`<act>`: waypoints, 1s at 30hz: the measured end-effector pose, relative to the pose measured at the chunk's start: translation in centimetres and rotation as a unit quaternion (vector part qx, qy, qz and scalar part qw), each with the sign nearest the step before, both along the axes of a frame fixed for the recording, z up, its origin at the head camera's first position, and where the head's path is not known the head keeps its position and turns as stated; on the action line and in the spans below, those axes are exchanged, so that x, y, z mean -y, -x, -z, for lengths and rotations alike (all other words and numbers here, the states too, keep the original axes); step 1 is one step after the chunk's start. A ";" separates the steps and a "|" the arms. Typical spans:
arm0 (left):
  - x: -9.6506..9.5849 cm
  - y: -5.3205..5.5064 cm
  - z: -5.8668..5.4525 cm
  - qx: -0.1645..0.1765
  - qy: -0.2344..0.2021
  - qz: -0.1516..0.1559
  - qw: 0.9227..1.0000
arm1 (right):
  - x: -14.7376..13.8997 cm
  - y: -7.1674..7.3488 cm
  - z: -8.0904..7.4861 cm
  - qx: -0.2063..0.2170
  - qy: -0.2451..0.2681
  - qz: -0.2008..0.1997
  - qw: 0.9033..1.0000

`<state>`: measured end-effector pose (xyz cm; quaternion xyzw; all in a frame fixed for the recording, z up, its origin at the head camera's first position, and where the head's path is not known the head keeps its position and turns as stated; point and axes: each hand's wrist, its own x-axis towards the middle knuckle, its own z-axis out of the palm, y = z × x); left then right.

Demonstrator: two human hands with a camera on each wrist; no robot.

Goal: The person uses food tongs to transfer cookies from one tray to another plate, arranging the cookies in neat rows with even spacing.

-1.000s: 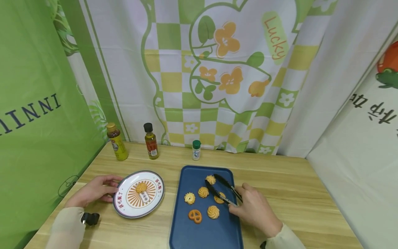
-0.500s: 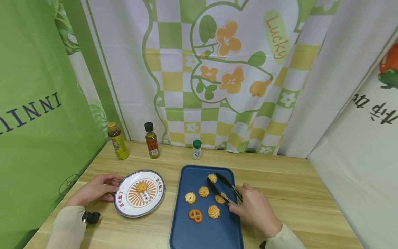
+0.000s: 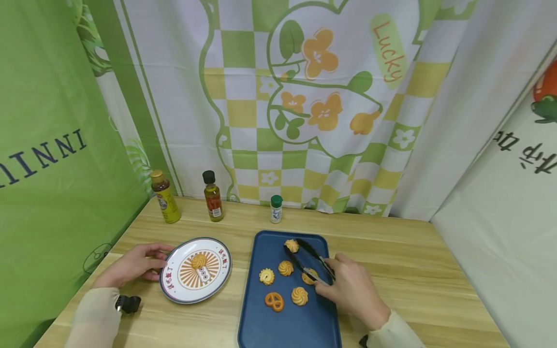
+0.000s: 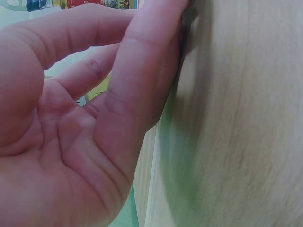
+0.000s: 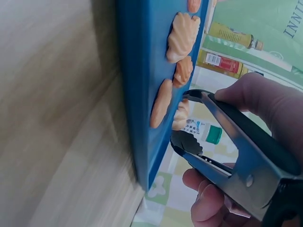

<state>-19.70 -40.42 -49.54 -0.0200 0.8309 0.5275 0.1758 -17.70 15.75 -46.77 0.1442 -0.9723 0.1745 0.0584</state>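
Observation:
My left hand [image 3: 135, 266] grips the left rim of a white plate [image 3: 180, 251] with red lettering and an orange ray pattern; one swirl cookie [image 3: 198, 261] lies on it. The plate is out of sight in the left wrist view, where the fingers [image 4: 137, 80] bend near the tabletop. With my right hand [image 3: 354, 290] I hold black-and-silver tongs [image 3: 297, 261] over the blue tray [image 3: 287, 331]. Their tips stand either side of the farthest cookie [image 3: 292, 246], seen also in the right wrist view as a pale cookie [image 5: 181, 116] between the tips.
On the tray lie a pretzel [image 3: 274, 301], swirl cookies [image 3: 299, 296] and a round cookie [image 3: 309, 276] under the tongs. Along the back stand a yellow-labelled bottle [image 3: 167, 203], a black-capped bottle [image 3: 213, 200] and a green-capped shaker [image 3: 276, 210]. Curtains enclose the wooden table [image 3: 404, 270].
The tongs and my right hand have shifted slightly left and away from me. The farthest cookie has moved a little with the tips. My left hand and the plate stay put.

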 end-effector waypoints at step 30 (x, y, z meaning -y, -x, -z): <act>-0.2 0.0 -0.3 -0.004 0.005 0.002 1.000 | 8.0 0.0 -1.2 -0.026 0.015 -0.144 0.989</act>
